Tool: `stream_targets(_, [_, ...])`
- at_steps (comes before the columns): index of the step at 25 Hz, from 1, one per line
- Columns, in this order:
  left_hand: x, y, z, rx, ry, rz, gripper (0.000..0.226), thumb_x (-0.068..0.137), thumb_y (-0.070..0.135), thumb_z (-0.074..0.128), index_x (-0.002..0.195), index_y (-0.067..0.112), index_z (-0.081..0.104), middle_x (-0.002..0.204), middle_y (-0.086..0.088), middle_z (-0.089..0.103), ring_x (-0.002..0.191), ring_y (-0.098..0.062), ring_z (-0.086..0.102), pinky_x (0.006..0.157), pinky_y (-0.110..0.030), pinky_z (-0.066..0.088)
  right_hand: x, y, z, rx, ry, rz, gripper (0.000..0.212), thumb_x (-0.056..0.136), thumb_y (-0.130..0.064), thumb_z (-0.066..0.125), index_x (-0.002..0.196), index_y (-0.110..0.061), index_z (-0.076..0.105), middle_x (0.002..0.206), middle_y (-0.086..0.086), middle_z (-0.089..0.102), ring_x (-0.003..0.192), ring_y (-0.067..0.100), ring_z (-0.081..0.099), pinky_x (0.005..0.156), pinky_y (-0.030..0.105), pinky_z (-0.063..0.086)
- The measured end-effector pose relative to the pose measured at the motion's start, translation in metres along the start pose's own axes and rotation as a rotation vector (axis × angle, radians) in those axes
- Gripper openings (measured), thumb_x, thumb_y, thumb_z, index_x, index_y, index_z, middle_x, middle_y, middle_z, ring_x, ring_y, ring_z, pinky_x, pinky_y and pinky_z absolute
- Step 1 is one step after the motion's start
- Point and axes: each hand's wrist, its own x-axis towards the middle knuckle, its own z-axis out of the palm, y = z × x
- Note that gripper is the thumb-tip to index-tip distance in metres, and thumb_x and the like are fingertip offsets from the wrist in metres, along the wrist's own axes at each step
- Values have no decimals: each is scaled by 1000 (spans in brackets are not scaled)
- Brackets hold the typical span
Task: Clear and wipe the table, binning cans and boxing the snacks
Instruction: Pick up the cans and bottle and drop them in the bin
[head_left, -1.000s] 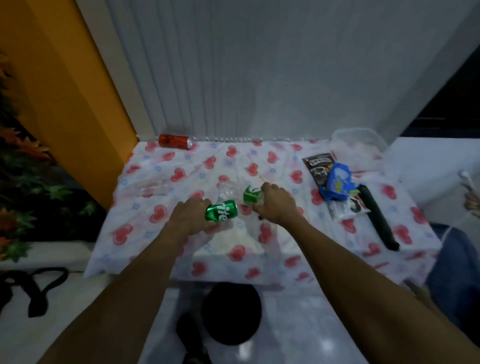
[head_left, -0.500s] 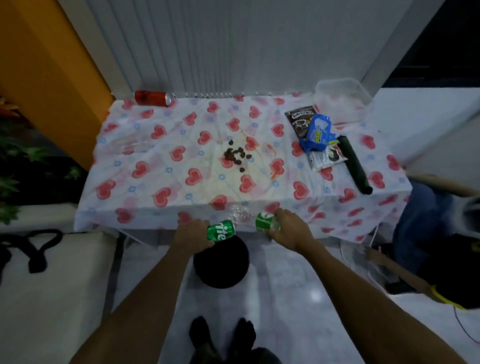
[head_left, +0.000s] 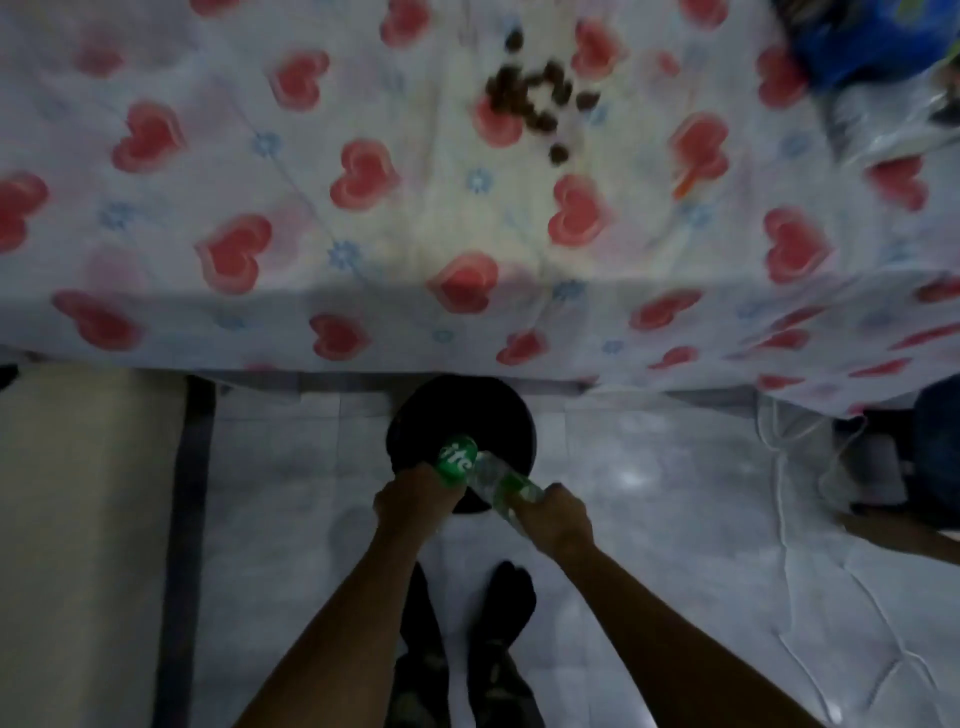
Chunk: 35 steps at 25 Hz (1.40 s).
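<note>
Tabletop (head_left: 156, 234): heart-print cloth (head_left: 363, 332), brown crumbs (head_left: 535, 98) far centre.
Floor (head_left: 649, 493): pale tiles, black bin (head_left: 402, 426) below near edge.
Your hands: left hand (head_left: 415, 501) fingers grip green can (head_left: 457, 457); right hand (head_left: 558, 519) fingers grip clear bottle (head_left: 501, 480).

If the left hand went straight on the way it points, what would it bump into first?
Probably the round black bin, on the floor just ahead. The left hand grips a green soda can whose end overlaps the bin's dark opening, though depth is hard to judge.
</note>
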Motion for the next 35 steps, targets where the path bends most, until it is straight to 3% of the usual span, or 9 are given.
stream_targets(4, [33, -6, 19, 42, -1, -29, 75, 85, 70, 57, 129, 10, 61, 125, -15, 65, 112, -36, 64, 90, -39, 54, 38, 1, 27, 41, 50, 60, 72, 84, -61, 66, 122, -1, 56, 121, 19, 64, 104, 37, 67, 82, 39, 58])
stream_targets(11, [55, -2, 9, 107, 32, -31, 72, 88, 69, 57, 129, 10, 61, 126, -15, 66, 114, -35, 64, 80, -35, 47, 53, -14, 36, 71, 56, 61, 72, 85, -62, 67, 124, -2, 55, 120, 18, 65, 105, 35, 66, 72, 31, 47])
stream_targets(15, [56, 2, -1, 150, 62, 13, 67, 92, 66, 51, 128, 11, 61, 130, -15, 63, 119, -37, 62, 90, -38, 50, 53, -29, 39, 69, 73, 13, 75, 81, -66, 68, 121, -3, 59, 114, 18, 68, 99, 36, 68, 73, 35, 55])
stream_targets(18, [47, 4, -10, 197, 116, 54, 63, 96, 62, 48, 130, 10, 59, 131, -16, 63, 120, -37, 60, 93, -39, 47, 50, -39, 36, 55, 99, -26, 64, 87, -53, 67, 125, -3, 56, 117, 19, 66, 102, 38, 67, 76, 36, 54])
stream_targets(21, [25, 10, -27, 358, 214, 112, 62, 97, 62, 46, 127, 11, 60, 124, -13, 66, 112, -33, 65, 86, -37, 46, 34, -52, 24, -14, 128, -72, 52, 92, -45, 62, 123, -4, 56, 111, 16, 69, 92, 32, 67, 69, 33, 53])
stream_targets(28, [-69, 53, -132, 339, 491, 338, 47, 96, 56, 54, 114, 14, 64, 113, -7, 71, 104, -28, 68, 85, -37, 53, -55, -127, -52, -164, 265, -344, 33, 92, -39, 59, 112, -12, 55, 104, 7, 66, 97, 28, 68, 80, 37, 56])
stream_targets(31, [-121, 70, -192, 328, 593, 389, 49, 98, 57, 49, 116, 15, 65, 112, -8, 70, 103, -28, 68, 85, -38, 53, -105, -176, -105, -191, 350, -471, 36, 92, -41, 58, 115, -14, 56, 109, 6, 66, 100, 28, 66, 87, 40, 56])
stream_targets(35, [-179, 83, -261, 411, 718, 375, 55, 99, 61, 42, 118, 15, 66, 114, -7, 70, 104, -27, 68, 87, -36, 50, -163, -238, -162, -275, 455, -572, 32, 92, -41, 57, 107, -13, 58, 98, 6, 65, 85, 24, 65, 73, 34, 55])
